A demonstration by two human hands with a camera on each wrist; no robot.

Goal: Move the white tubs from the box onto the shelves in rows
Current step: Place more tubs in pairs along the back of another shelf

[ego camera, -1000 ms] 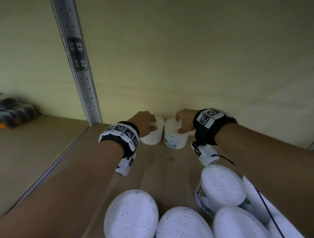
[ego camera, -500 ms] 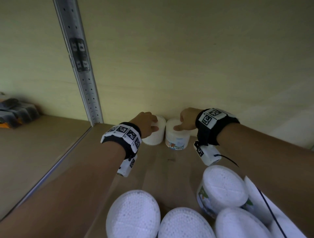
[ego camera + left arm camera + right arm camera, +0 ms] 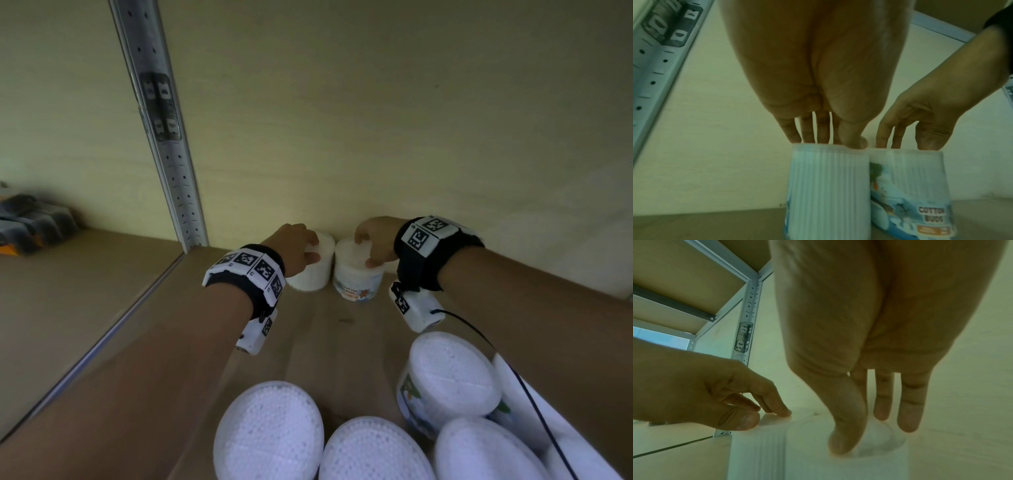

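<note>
Two white ribbed tubs stand side by side at the back of the wooden shelf (image 3: 325,342), against the back panel. My left hand (image 3: 310,248) hangs over the left tub (image 3: 310,279), its straight fingers (image 3: 807,133) and thumb touching the lid. My right hand (image 3: 364,250) is over the right tub (image 3: 358,284), which has a blue "cotton buds" label (image 3: 931,216). In the right wrist view the right thumb (image 3: 840,444) touches the near part of the lid and the fingers hang straight over its far edge. Neither tub is lifted.
Several more white tubs (image 3: 270,435) crowd the near end of the shelf below my forearms. A perforated metal upright (image 3: 164,137) stands at the left. Beyond it, dark and orange items (image 3: 30,222) lie on the neighbouring shelf.
Both hands have stayed on top of the two back tubs. The tubs have not visibly moved; only the view has shifted a little.
</note>
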